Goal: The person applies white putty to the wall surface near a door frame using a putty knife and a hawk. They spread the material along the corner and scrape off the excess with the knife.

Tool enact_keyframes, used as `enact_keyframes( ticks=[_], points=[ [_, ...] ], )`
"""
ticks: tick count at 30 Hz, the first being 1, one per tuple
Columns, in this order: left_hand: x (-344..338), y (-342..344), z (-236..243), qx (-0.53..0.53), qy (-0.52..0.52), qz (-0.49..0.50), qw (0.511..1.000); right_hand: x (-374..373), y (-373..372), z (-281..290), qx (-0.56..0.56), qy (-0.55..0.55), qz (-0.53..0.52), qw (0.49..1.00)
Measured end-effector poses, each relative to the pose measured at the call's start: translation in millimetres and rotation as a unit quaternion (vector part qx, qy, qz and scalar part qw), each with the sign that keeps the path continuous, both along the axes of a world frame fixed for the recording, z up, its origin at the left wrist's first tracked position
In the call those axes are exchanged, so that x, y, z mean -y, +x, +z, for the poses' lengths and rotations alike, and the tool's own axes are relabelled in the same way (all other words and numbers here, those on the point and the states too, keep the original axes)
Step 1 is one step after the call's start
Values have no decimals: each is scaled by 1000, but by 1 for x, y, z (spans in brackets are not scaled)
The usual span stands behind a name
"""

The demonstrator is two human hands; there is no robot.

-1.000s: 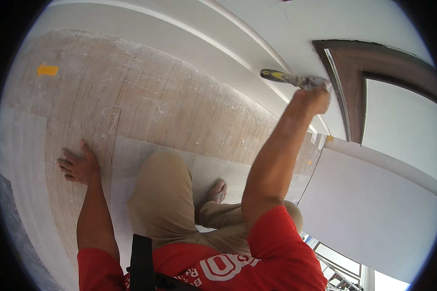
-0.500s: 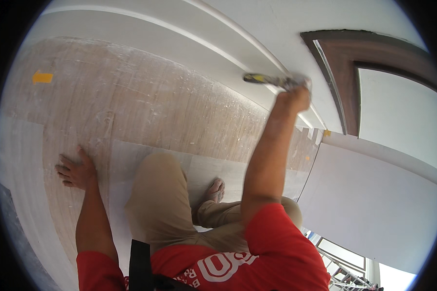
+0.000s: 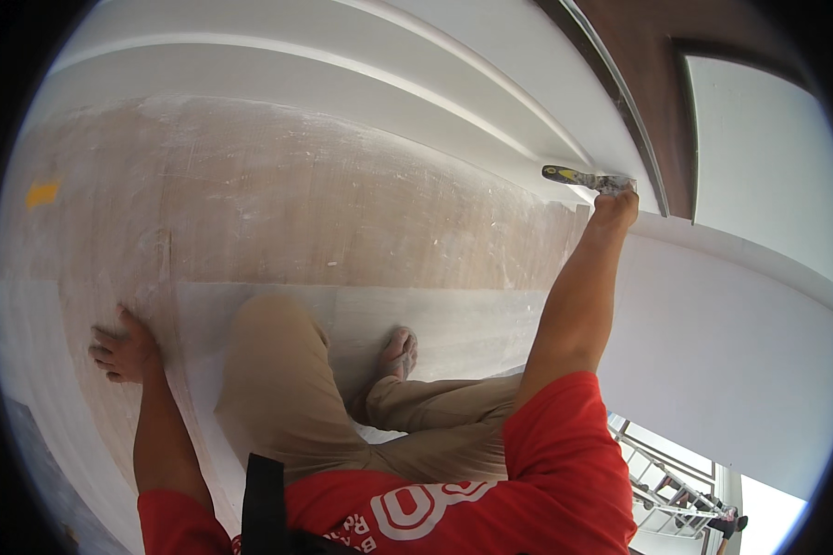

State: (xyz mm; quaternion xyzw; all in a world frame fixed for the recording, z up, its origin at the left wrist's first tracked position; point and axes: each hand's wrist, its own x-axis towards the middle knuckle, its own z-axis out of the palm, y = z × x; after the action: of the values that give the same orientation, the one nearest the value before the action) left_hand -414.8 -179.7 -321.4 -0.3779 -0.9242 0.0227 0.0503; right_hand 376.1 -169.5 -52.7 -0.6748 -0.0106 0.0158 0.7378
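Observation:
My right hand [image 3: 623, 199] reaches out to the far right, beside the white wall's base, its fingers closed around the blade end of a putty knife [image 3: 571, 177]. The knife's black and yellow handle points left, away from the hand. Whitish residue coats the part by my fingers, and the blade itself is mostly hidden. On the left, my left hand [image 3: 125, 350] rests on the dusty wood-look floor [image 3: 278, 185] with fingers spread and nothing in them.
White moulding [image 3: 389, 69] runs along the wall's base. A brown frame [image 3: 657, 83] stands at the upper right above a plain pale panel [image 3: 713, 324]. Orange tape [image 3: 43, 193] sticks to the floor at far left. A ladder [image 3: 666, 490] shows at lower right, and my foot [image 3: 398, 353] is on paler flooring.
My right hand has moved to the right along the wall with the putty knife. The whole view has shifted; my left hand stays on the floor.

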Motion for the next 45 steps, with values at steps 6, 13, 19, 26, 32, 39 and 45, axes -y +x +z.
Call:
enact_keyframes(
  ticks=[6, 13, 19, 26, 32, 39, 45],
  points=[
    [4, 10, -10, 35, 20, -16, 999, 59, 117, 14, 42, 5, 56, 998],
    [5, -4, -12, 15, 36, -21, 999, 67, 106, 24, 75, -60, 41, 995],
    [5, -5, -12, 20, 24, -13, 999, 55, 88, 23, 78, -12, 87, 993],
    [6, 2, -7, 39, 36, -24, 998, 38, 48, 25, 90, 14, 131, 987],
    [4, 3, -1, 38, 34, -22, 998, 16, 24, 19, 103, 54, 78, 990],
    [6, 1, -8, 21, 34, -25, 999, -1, -3, 20, 93, 57, 100, 989],
    [4, 1, -2, 18, 32, -17, 999, -21, -48, 21, 68, 66, 65, 993]
  ],
)
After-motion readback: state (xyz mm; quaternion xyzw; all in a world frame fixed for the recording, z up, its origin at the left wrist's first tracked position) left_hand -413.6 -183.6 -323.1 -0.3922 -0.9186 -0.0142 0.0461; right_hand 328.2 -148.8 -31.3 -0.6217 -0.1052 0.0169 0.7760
